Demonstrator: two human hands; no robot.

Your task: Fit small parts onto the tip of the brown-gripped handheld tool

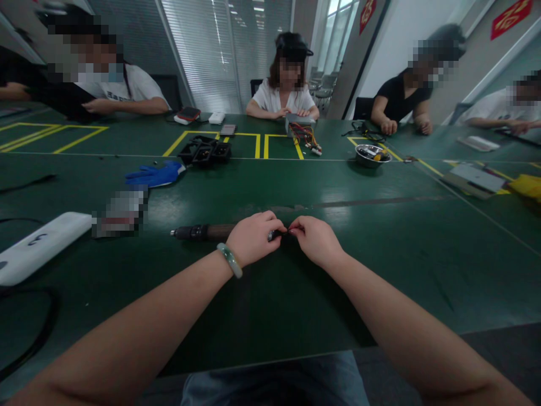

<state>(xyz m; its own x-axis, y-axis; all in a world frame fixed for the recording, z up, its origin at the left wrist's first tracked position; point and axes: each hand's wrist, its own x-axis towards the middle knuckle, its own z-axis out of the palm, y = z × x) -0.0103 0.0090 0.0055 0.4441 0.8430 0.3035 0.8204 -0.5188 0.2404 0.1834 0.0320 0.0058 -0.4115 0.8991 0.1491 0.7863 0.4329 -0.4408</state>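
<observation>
An electric screwdriver (202, 232) lies across the green table, its bit pointing left. Its rear part is under my left hand (252, 235), which is closed around it, with a jade-coloured bangle on the wrist. At the tool's rear end, my right hand (318, 239) has thumb and fingers pinched together on something small and dark, too hidden to identify. The fingertips of both hands nearly meet there.
A white power strip (44, 248) and a blue glove (155, 173) lie left. Farther off are black sockets (205, 152), a power supply unit (299, 123) with wires and a metal bowl (372, 163). Several people sit across the table.
</observation>
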